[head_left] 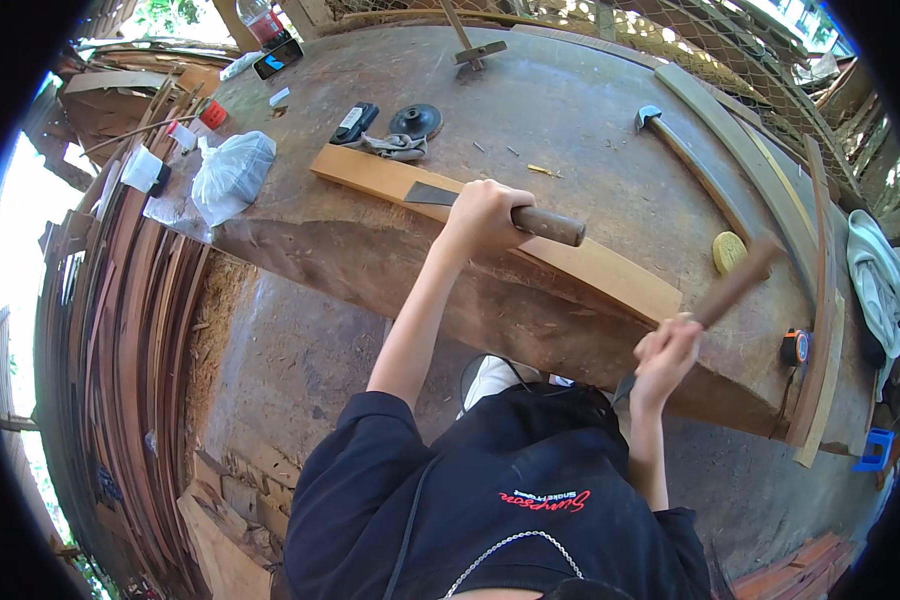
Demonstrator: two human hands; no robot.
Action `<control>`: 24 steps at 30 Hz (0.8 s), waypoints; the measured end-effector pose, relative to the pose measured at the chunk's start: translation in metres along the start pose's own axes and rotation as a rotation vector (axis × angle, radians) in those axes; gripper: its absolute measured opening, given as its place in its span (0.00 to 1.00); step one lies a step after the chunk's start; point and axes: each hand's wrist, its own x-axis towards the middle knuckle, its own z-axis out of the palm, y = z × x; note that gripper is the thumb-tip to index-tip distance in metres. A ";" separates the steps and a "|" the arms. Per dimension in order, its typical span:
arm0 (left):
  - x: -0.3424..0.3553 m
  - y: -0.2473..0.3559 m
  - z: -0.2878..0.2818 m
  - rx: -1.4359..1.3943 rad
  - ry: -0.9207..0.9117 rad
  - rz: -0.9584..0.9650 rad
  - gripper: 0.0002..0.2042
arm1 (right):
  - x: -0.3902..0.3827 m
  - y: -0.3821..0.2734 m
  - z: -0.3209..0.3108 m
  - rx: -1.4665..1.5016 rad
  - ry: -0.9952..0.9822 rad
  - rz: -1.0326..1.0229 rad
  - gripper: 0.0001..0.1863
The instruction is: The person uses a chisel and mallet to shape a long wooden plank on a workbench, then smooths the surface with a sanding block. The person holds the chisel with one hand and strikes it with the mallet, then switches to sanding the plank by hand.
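Note:
My left hand point(485, 215) is closed around a chisel, whose brown wooden handle point(555, 226) sticks out to the right. Its flat dark blade point(430, 194) points left and lies over the top of a long light-brown board point(610, 272). This board runs slantwise along the near edge of the workbench. At the board's right end, my right hand point(668, 352) grips a wooden-handled tool point(738, 284). The upper end of that tool is smeared by motion. Below the fist a dark, flat bit point(625, 387) shows, but its shape is unclear.
Behind the board lie a black battery-like block point(354, 122), a grey cloth point(395, 148) and a black disc point(416, 121). A hammer point(705, 165), yellow round tin point(729, 252) and tape measure point(795, 347) are at right. A plastic bag point(232, 177) sits left, beside stacked wood strips point(120, 350).

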 end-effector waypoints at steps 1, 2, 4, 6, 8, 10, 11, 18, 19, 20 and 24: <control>0.002 0.000 -0.002 -0.021 0.008 0.003 0.07 | 0.003 -0.001 0.006 0.095 0.041 -0.059 0.22; 0.002 0.000 -0.002 -0.033 0.000 -0.006 0.07 | 0.004 -0.001 0.016 0.193 0.080 -0.116 0.23; 0.003 0.000 -0.003 -0.055 -0.017 -0.025 0.07 | -0.008 0.007 0.038 0.240 0.062 -0.171 0.25; 0.004 -0.001 -0.003 -0.048 -0.023 -0.009 0.07 | -0.022 0.039 0.037 -0.006 -0.253 0.063 0.19; 0.001 -0.008 -0.008 -0.027 -0.013 -0.022 0.07 | -0.028 0.043 0.040 -0.365 -0.433 0.046 0.18; -0.002 -0.019 -0.016 -0.011 0.014 -0.049 0.07 | -0.028 0.039 0.035 -0.352 -0.397 0.024 0.18; -0.002 -0.022 -0.020 -0.027 0.031 -0.024 0.07 | -0.025 0.028 0.035 -0.299 -0.329 0.075 0.19; 0.000 -0.022 -0.029 -0.065 0.027 -0.047 0.08 | -0.006 0.014 0.059 0.180 -0.191 0.081 0.19; 0.003 -0.022 -0.027 -0.081 0.023 -0.045 0.08 | -0.014 0.029 0.062 0.127 -0.233 0.132 0.20; 0.002 -0.023 -0.028 -0.093 0.022 -0.057 0.08 | -0.020 0.037 0.065 0.071 -0.286 0.192 0.20; -0.001 -0.034 -0.033 -0.089 0.028 -0.041 0.07 | -0.012 0.025 0.061 -0.508 -0.413 0.019 0.21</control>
